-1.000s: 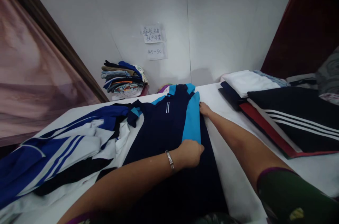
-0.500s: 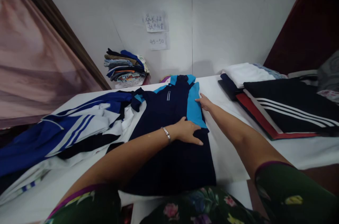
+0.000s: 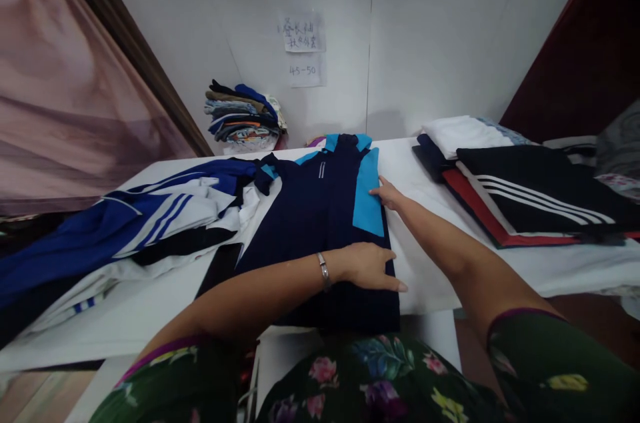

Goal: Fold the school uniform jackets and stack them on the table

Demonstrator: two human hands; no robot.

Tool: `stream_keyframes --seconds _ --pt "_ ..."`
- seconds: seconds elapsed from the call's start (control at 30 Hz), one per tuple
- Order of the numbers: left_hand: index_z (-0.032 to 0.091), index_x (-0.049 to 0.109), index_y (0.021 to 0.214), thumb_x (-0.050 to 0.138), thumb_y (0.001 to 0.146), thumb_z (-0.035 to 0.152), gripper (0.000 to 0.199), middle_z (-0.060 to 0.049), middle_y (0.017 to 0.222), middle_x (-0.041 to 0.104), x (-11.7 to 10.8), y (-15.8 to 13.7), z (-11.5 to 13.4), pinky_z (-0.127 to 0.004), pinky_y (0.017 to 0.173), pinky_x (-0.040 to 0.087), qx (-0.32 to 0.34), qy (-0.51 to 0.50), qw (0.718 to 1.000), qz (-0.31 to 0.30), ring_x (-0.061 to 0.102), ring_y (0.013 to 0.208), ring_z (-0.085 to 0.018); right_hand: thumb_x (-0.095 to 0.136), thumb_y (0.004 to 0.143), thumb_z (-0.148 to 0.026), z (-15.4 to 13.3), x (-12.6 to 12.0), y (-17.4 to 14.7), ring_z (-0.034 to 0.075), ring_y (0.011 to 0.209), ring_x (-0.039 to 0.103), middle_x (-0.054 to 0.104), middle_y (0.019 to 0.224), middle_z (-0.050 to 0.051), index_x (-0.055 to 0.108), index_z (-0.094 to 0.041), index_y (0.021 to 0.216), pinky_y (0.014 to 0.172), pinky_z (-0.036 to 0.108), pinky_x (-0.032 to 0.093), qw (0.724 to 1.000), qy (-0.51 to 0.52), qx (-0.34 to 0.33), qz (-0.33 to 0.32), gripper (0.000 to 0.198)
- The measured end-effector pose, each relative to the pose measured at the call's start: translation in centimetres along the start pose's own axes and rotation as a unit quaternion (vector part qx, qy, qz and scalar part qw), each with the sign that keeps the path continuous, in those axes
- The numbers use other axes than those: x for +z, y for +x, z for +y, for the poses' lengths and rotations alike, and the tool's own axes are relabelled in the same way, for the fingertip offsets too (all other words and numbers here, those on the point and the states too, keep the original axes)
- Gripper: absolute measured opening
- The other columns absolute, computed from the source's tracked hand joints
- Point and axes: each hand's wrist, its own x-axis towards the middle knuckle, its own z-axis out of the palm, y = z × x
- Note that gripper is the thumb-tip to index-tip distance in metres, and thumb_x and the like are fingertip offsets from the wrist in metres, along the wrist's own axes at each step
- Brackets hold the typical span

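A navy polo shirt with bright blue panels lies on the white table. Its collar points to the far edge, and one side is folded inward, with a blue sleeve panel on top. My left hand rests flat across the lower part of the shirt, fingers stretched to the right edge. Beside the blue panel, my right hand touches the shirt's right edge with its fingers apart. Part of the shirt's lower left is hidden under my left forearm.
Loose blue and white garments spread over the left side. A stack of folded clothes stands by the wall below paper signs. Folded garments, a black striped one on top, lie at the right of the white table.
My left hand has slid down and to the right across the shirt, smoothing past the blue panel. My right hand stays at the panel's edge. The view has shifted slightly.
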Motion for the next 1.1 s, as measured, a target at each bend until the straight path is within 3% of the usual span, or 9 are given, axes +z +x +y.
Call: stream_keyframes --seconds 0.07,0.17,0.27,0.33,0.47,0.57,0.7,0.9,1.1 --pt "0.021 0.058 0.122 0.05 0.084 0.058 0.053 -0.006 0.099 0.071 0.6 0.0 -0.9 -0.031 0.072 0.049 -0.018 -0.032 0.998 0.043 0.066 0.09 -0.023 0.063 0.074 -0.011 0.4 0.0 -0.6 0.026 0.106 0.063 0.057 0.134 0.008 0.022 -0.031 0.149 0.082 0.041 0.056 1.0 0.0 0.006 0.007 0.088" --pt "0.021 0.062 0.113 0.048 0.088 0.048 0.04 -0.007 0.105 0.068 0.9 0.0 -4.2 -0.032 0.079 0.049 -0.113 0.0 0.98 0.164 0.064 0.096 -0.022 0.063 0.074 -0.013 1.0 -0.1 -1.0 0.026 0.101 0.065 0.059 0.131 0.011 0.012 -0.027 0.152 0.077 0.039 0.057 1.0 0.006 0.016 0.01 0.095" --pt "0.016 0.06 0.115 0.047 0.09 0.046 0.041 -0.013 0.119 0.062 1.3 0.2 -7.3 -0.036 0.091 0.047 -0.2 0.038 0.947 0.249 0.058 0.11 -0.025 0.062 0.075 -0.014 1.2 -0.2 -0.6 0.024 0.099 0.066 0.058 0.132 0.015 0.01 -0.023 0.153 0.071 0.036 0.058 1.0 0.011 0.019 0.015 0.094" --pt "0.016 0.056 0.123 0.049 0.089 0.047 0.047 -0.015 0.132 0.055 2.4 0.7 -8.4 -0.04 0.102 0.042 -0.205 0.045 0.939 0.273 0.049 0.124 -0.027 0.062 0.075 -0.015 1.1 -0.3 0.3 0.024 0.101 0.065 0.055 0.135 0.016 0.012 -0.022 0.152 0.07 0.034 0.058 0.999 0.012 0.017 0.027 0.092" --pt "0.022 0.041 0.141 0.045 0.087 0.057 0.064 -0.012 0.155 0.03 6.1 1.8 -8.6 -0.052 0.116 0.023 -0.172 0.038 0.949 0.26 0.024 0.144 -0.029 0.06 0.077 -0.018 0.2 -0.7 2.9 0.024 0.105 0.064 0.053 0.136 0.018 0.011 -0.02 0.152 0.071 0.034 0.057 0.998 0.015 0.011 0.053 0.09" --pt "0.024 0.034 0.146 0.036 0.088 0.062 0.07 -0.01 0.157 0.023 8.3 2.3 -8.8 -0.053 0.119 0.016 -0.172 0.015 0.953 0.25 0.015 0.146 -0.028 0.06 0.079 -0.019 -0.8 -1.0 5.3 0.024 0.104 0.065 0.055 0.134 0.019 0.01 -0.02 0.153 0.072 0.035 0.058 0.998 0.015 0.007 0.067 0.089" --pt "0.031 0.028 0.15 0.03 0.084 0.068 0.075 -0.006 0.158 0.019 9.3 2.5 -9.7 -0.05 0.121 0.018 -0.181 -0.009 0.957 0.226 0.008 0.146 -0.025 0.058 0.086 -0.022 -2.5 -1.3 9.4 0.023 0.105 0.064 0.052 0.136 0.018 0.011 -0.02 0.152 0.077 0.036 0.058 0.996 0.014 0.002 0.089 0.081" --pt "0.043 0.013 0.15 0.034 0.081 0.065 0.076 0.004 0.159 0.01 10.5 2.7 -10.8 -0.051 0.121 0.015 -0.178 -0.048 0.958 0.219 -0.002 0.143 -0.022 0.057 0.092 -0.036 -5.1 -1.7 17.0 0.026 0.115 0.057 0.046 0.141 0.014 0.036 -0.021 0.143 0.091 0.047 0.052 0.991 0.0 -0.018 0.13 0.058" --pt "0.05 -0.002 0.145 0.046 0.077 0.052 0.083 0.006 0.157 0.014 11.4 3.4 -12.0 -0.055 0.116 0.025 -0.175 -0.066 0.967 0.172 0.009 0.143 -0.027 0.058 0.084 -0.017 -4.8 -0.5 23.2 0.02 0.105 0.064 0.052 0.138 0.015 0.014 -0.02 0.152 0.083 0.036 0.056 0.993 -0.019 -0.072 0.092 0.081"
